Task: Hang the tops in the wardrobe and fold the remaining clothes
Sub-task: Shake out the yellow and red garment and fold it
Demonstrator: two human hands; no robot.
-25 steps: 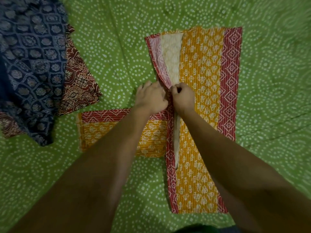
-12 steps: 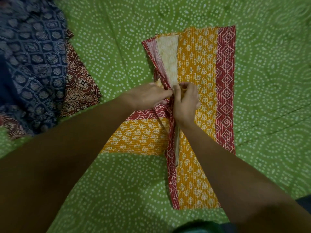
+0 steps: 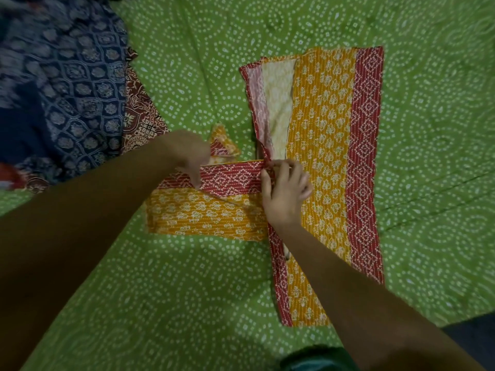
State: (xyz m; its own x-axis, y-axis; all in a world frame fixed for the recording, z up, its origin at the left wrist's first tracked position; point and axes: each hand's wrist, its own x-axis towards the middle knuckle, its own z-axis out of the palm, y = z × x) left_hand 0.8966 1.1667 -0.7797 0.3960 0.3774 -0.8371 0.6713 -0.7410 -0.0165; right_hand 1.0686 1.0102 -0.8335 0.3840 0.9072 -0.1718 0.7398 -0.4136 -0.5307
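Note:
A yellow garment with red patterned borders (image 3: pixel 329 145) lies flat on the green dotted bedsheet (image 3: pixel 187 277). A side panel of it (image 3: pixel 203 212) sticks out to the left, its red band on top. My left hand (image 3: pixel 187 156) grips the far corner of that panel, which stands lifted and folded over. My right hand (image 3: pixel 284 191) presses on the garment where the panel meets the main length, its fingers pinching the red edge there. Pale lining shows where the top left edge of the garment is turned back.
A heap of dark blue patterned cloth (image 3: pixel 61 84) lies at the upper left, with a maroon printed piece (image 3: pixel 139 116) sticking out under it. Dark floor (image 3: pixel 471 336) shows past the sheet's edge at lower right. Green sheet stretches to the right and front.
My left hand has moved left, away from the right hand, along the panel's red band and lifted its far corner. The right hand has stayed at the junction.

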